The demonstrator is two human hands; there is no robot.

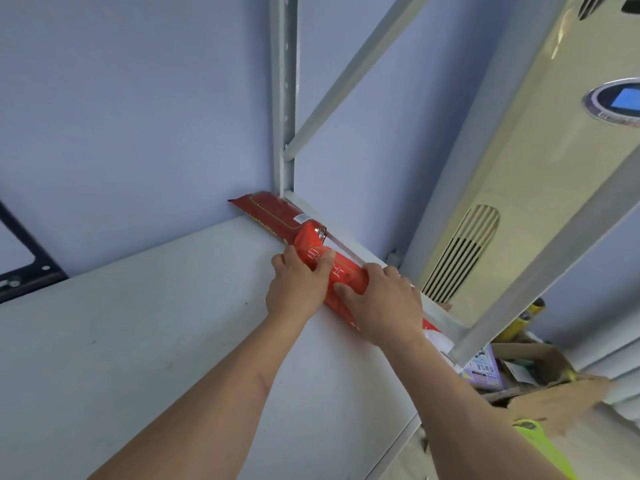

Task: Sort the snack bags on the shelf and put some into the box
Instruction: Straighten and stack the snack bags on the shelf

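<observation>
Two red snack bags lie end to end along the right edge of the white shelf board. The far red bag rests in the corner by the grey upright post. The near red bag overlaps it and carries pale lettering. My left hand grips the near bag's left side, thumb on top. My right hand covers its near end, with the thumb pressed on the bag's face. The bag's lower end is hidden under my right hand. An open cardboard box sits low at the right.
A grey upright post and a slanted brace rise from the shelf's far corner. A cream floor air conditioner stands right of the shelf. The cardboard box holds a purple pack and other items. A neon-yellow object lies bottom right.
</observation>
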